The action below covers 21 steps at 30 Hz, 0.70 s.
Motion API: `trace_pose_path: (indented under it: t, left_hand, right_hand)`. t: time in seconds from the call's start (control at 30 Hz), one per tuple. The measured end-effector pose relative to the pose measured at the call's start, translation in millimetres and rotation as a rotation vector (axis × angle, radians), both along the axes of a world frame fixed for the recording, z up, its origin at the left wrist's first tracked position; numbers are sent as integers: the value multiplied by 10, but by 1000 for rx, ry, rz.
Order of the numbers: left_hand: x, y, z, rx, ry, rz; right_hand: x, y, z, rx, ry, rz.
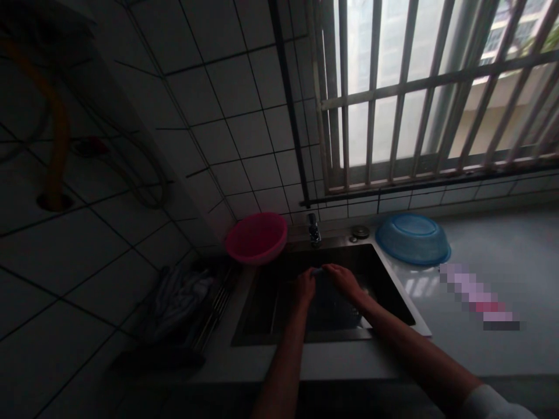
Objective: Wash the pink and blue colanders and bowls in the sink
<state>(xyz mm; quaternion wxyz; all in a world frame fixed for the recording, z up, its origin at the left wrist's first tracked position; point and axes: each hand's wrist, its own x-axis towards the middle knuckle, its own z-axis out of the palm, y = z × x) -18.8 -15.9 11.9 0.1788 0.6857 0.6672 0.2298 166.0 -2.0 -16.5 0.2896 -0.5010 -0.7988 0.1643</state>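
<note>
Both my hands are over the steel sink (395, 285), close together near its middle. My left hand (305, 285) is closed on one top corner of a blue cloth (318, 272). The other top corner is pinched by my right hand (343, 280), so a short edge stretches between them. Below that edge the cloth seems to hang down into the sink, but the dim light hides its outline. The faucet (313, 230) stands at the sink's back edge, just beyond my hands.
A pink basin (257, 238) sits at the sink's back left corner. An upturned blue basin (413, 238) lies on the counter (515, 250) to the right, with a round drain lid (360, 231) beside it. Dark striped fabric (181, 297) is heaped on the left. A barred window (397, 87) is behind.
</note>
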Motion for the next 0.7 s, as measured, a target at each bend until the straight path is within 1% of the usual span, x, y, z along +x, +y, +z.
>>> trace_pose_path:
  t: [0.07,0.1,0.2,0.27,0.33,0.47,0.53,0.6,0.7]
  left_hand:
    - [-21,-6,8,13,13,21]
    - [-53,-2,21,26,9,66]
    - [-172,32,69,65,-41,258]
    - [-205,53,80,64,-63,304]
    - [-170,55,65,40,-48,255]
    - [-19,8,7,-14,27,48]
    - [-2,-12,-1,-8,34,11]
    - [-49,-12,17,11,20,79]
    - [-158,16,68,51,-27,279]
  right_hand:
    - [29,24,7,-17,12,-3]
    - [92,52,1,-30,42,-29]
    - [343,140,-40,-73,143,-160]
    - [425,158,-63,-77,160,-225]
    - [368,129,-64,-51,128,-215]
    - [58,20,-7,-24,15,-33]
    - [13,7,24,-34,0,12]
    - [107,41,35,-54,43,-15]
    - [350,117,15,-85,147,-135]
